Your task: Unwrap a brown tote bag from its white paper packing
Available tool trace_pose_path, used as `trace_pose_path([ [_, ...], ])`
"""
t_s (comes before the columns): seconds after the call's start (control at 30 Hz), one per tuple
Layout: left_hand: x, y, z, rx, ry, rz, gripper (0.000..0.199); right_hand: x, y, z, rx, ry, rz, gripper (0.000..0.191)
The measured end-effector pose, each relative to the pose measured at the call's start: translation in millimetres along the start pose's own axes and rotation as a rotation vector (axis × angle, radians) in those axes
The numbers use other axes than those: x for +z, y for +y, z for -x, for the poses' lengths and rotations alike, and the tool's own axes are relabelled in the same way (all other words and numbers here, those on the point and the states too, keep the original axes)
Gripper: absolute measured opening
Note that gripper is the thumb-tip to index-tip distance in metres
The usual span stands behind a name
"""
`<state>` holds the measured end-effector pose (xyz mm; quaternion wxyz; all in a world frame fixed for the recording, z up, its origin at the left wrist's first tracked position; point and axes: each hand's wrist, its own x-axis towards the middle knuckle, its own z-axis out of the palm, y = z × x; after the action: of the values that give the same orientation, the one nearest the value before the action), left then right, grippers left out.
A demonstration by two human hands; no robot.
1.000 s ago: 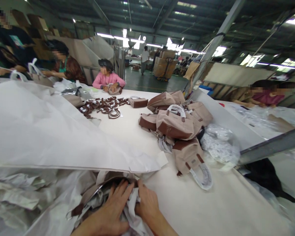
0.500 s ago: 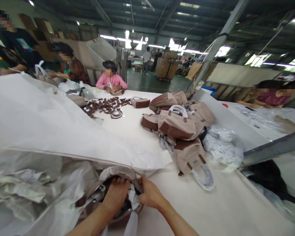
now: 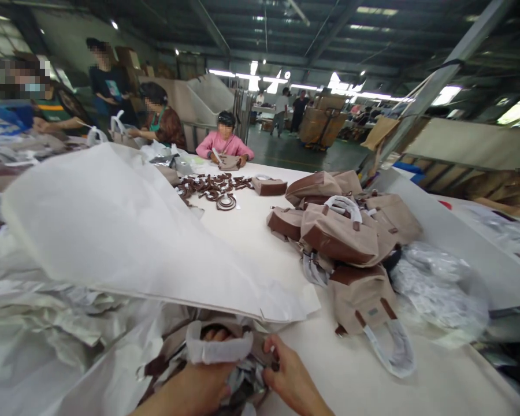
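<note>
A beige handbag [image 3: 260,352] with brown trim lies open at the bottom of the view, with crumpled paper stuffing [image 3: 245,375] showing in its mouth. My left hand [image 3: 210,375] reaches into the bag beneath its white-wrapped handle [image 3: 219,349]. The handle crosses over that hand, and its fingers are mostly hidden. At the bag's right side, my right hand [image 3: 286,367] pinches the rim between thumb and fingers. A large white paper sheet [image 3: 156,242] extends over the table just beyond the bag.
Several finished-looking handbags [image 3: 342,231] are piled at centre right, beside a clear plastic bag [image 3: 437,289] of white material. Brown straps [image 3: 216,188] lie farther back. Crumpled paper [image 3: 47,341] fills the lower left. Co-workers sit across the table, one in a pink top [image 3: 224,144].
The view has swung left, shifting the scene rightward. The wrapped handle now lies across my left hand, which was above the opening. My right hand stays at the bag's rim.
</note>
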<state>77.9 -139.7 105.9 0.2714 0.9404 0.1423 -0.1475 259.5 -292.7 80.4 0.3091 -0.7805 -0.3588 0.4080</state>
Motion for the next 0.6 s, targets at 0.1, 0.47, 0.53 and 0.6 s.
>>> trace_pose_path([
  [0.1,24.0,-20,13,-0.147,0.062,-0.183,0.062,4,-5,4,0.035,0.001,0.170,0.028],
  [0.47,11.5,-31,-2,-0.168,0.063,-0.132,0.055,-5,-1,2,0.108,-0.121,-0.250,0.046],
  [0.53,7.6,-27,13,-0.150,0.143,-0.150,0.047,-10,15,8,0.139,-0.130,-0.382,0.042],
  [0.6,20.1,-32,23,-0.134,0.206,-0.218,0.048,-10,31,14,0.136,-0.100,-0.442,0.034],
])
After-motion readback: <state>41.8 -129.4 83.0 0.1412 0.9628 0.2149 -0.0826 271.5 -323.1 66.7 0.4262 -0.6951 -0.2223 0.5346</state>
